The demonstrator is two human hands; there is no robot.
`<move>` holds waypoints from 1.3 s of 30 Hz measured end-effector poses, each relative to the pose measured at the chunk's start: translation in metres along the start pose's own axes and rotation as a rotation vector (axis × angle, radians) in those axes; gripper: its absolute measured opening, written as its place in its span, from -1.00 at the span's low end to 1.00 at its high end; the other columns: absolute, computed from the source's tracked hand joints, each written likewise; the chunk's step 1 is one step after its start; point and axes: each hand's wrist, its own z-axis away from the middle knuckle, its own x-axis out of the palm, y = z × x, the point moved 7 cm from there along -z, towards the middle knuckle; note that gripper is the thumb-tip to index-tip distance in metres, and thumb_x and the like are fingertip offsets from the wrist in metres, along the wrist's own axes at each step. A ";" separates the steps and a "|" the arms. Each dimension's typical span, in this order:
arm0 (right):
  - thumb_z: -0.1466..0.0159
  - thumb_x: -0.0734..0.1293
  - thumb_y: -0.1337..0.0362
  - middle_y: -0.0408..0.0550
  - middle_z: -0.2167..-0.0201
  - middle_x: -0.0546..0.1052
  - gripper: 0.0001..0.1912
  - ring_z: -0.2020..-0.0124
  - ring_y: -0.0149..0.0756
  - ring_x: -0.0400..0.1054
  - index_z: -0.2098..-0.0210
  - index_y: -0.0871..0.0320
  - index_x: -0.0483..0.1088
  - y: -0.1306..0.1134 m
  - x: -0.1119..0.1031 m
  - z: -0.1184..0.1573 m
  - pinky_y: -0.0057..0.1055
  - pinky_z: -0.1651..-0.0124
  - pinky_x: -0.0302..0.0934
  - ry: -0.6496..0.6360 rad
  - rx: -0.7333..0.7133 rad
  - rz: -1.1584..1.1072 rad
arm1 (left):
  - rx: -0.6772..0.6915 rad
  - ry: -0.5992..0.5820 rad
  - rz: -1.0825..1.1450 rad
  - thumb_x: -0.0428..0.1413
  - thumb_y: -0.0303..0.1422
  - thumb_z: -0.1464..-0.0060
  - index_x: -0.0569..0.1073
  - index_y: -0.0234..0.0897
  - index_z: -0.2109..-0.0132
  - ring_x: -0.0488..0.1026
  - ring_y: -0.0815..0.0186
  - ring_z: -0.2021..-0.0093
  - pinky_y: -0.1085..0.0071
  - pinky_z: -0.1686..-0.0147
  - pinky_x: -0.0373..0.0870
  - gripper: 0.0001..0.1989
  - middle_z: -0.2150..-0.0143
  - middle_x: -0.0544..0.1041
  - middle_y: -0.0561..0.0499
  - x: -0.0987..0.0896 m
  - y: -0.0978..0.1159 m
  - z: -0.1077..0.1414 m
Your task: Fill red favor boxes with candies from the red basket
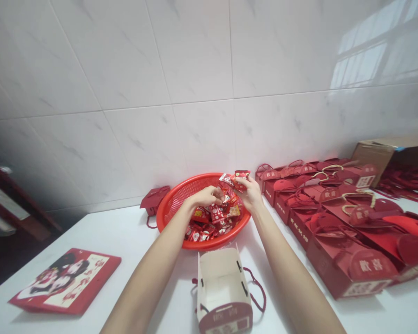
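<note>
A red plastic basket full of small wrapped candies stands near the wall. My left hand is over the candies with its fingers bent together; what they hold, if anything, is too small to tell. At the basket's right side my right hand is raised, its fingers closed on red candy packets. In front of the basket, between my forearms, sits an open box with a pale inside, a red front end and dark red cord handles.
Rows of closed red gift boxes fill the right side, with a cardboard box of red cords behind them. A flat red printed box lies at the left. Behind the basket is a small red box, close to the tiled wall.
</note>
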 end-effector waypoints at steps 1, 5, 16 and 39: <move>0.09 0.47 0.47 -0.21 0.56 0.57 -0.83 0.47 -0.38 0.46 0.52 0.16 0.44 0.000 0.000 0.000 -0.47 0.39 0.37 0.001 0.000 0.001 | 0.002 0.015 0.002 0.14 -0.42 0.18 0.49 -0.32 0.39 0.47 0.29 0.35 0.42 0.27 0.37 -0.88 0.42 0.54 0.05 -0.001 0.001 0.000; 0.09 0.47 0.46 -0.21 0.56 0.57 -0.83 0.48 -0.39 0.45 0.52 0.16 0.44 0.000 0.000 -0.001 -0.47 0.40 0.37 0.002 -0.002 0.009 | 0.005 0.088 -0.006 0.11 -0.43 0.17 0.52 -0.32 0.35 0.49 0.26 0.34 0.41 0.29 0.41 -0.84 0.39 0.57 0.02 -0.007 0.002 0.001; 0.10 0.49 0.44 -0.22 0.56 0.57 -0.80 0.48 -0.39 0.45 0.51 0.15 0.42 0.000 0.000 0.000 -0.45 0.38 0.39 -0.009 -0.002 0.010 | 0.022 -0.157 -0.065 0.15 -0.45 0.22 0.64 -0.25 0.36 0.56 0.21 0.26 0.42 0.21 0.46 -0.78 0.35 0.65 0.03 0.022 0.022 0.008; 0.10 0.48 0.43 -0.19 0.53 0.59 -0.80 0.44 -0.36 0.47 0.49 0.15 0.43 0.003 -0.002 -0.002 -0.45 0.38 0.37 -0.018 0.007 0.031 | -0.473 -0.200 -0.570 0.27 -0.43 0.22 0.57 -0.28 0.52 0.58 0.17 0.40 0.40 0.36 0.49 -0.98 0.46 0.63 -0.07 0.008 -0.011 0.025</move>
